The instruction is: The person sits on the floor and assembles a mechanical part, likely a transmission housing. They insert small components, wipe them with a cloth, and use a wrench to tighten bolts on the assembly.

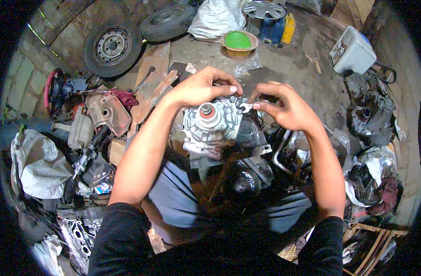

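A silvery cast-metal gearbox housing [199,131] stands before me, its round shaft collar with an orange-red ring [207,112] facing up. Between the thumb and fingers of my right hand [286,103] is a wrench [246,108], its open jaw at a bolt on the housing's right rim. My left hand [203,87] reaches over the far side of the housing, fingers curled down and thumb close to them near the rim bolts. What those fingers grip, if anything, is too small to tell.
Far off lie two tyres [112,48], a green bowl in a basin [238,40] and a yellow bottle [288,28]. Car parts and a grey tank [79,131] crowd the left. A white container [354,50] and a dark greasy casing [371,110] are on the right.
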Motion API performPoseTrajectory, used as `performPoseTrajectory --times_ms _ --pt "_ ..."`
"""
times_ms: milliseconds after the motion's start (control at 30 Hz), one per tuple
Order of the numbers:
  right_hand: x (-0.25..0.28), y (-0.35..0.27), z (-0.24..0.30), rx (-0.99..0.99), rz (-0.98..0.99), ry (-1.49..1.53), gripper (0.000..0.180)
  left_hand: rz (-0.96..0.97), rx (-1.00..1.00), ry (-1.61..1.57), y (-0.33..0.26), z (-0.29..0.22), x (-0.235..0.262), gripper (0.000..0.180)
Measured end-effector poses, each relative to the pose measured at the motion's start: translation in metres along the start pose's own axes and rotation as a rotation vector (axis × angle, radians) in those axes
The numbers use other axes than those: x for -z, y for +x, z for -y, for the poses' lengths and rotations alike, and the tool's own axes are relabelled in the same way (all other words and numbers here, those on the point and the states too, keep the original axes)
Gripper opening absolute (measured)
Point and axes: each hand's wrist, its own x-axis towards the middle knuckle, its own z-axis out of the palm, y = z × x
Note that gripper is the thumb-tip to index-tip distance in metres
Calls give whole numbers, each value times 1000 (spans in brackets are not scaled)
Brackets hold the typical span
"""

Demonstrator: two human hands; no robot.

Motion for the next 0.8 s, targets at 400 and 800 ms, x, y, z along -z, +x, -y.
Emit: performPoseTrajectory --times_ms 400,800 --pt "2 19 -7 30 92 -41 23 4 -60 -15 4 5 -1 22" --pt "-37 -18 18 -454 -134 42 42 -12 -76 13 2 10 -1 27"
